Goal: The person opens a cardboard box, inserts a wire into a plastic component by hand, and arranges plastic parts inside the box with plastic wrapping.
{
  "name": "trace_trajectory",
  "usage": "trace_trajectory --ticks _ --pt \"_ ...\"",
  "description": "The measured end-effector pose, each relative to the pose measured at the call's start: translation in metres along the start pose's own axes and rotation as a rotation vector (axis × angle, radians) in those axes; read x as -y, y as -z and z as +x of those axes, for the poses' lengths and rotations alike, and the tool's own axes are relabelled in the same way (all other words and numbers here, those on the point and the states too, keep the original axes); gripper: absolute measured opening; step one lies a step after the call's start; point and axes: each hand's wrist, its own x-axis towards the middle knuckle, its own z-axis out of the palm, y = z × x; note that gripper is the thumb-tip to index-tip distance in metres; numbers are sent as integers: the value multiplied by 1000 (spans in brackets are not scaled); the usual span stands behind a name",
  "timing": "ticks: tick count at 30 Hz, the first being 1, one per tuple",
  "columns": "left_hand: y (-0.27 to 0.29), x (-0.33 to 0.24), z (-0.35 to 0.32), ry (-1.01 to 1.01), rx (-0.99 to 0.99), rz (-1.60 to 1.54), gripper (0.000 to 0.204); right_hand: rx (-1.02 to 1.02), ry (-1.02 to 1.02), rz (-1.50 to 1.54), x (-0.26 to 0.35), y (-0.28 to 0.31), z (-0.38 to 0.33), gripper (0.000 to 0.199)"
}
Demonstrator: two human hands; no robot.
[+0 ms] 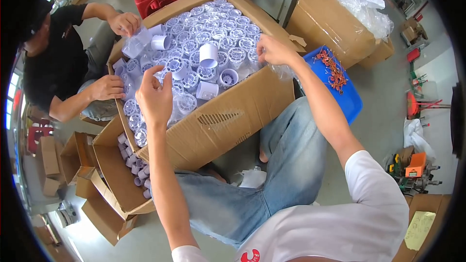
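A large cardboard box [262, 99] in front of me is full of clear round plastic parts [238, 54] with ribbed faces. Several white cups [208, 55] lie among them, one on its side [207, 90]. My left hand [155, 98] is raised over the box's near left part, fingers bent, with a gap between thumb and forefinger and nothing visible in it. My right hand [274, 51] is at the right edge, its fingers curled together over the parts. What they grip, if anything, is hidden. Clear plastic film [283, 72] hangs over the edge just below it.
At the left a co-worker's hand [124, 23] holds a clear bag with white cups [137, 41]; the other hand [108, 88] rests at the box's left rim. A smaller box [109, 157] holds white cups. At right stand a blue tray [352, 99] with copper-coloured pieces and a box [325, 17] of plastic film.
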Motion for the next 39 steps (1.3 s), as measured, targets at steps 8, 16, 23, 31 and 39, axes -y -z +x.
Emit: trace_trajectory --ticks 8,16,23,31,39 --pt "46 18 15 200 -316 -597 30 -226 -32 101 36 18 -5 12" --pt "52 56 -24 43 470 204 25 -687 48 370 72 14 17 21" --pt "27 59 -40 150 670 405 25 -665 233 340 90 1 33 21" --pt "33 63 -33 169 675 333 14 -730 149 775 92 7 18 17" --pt "33 71 -34 177 728 276 9 -741 211 787 95 8 18 17"
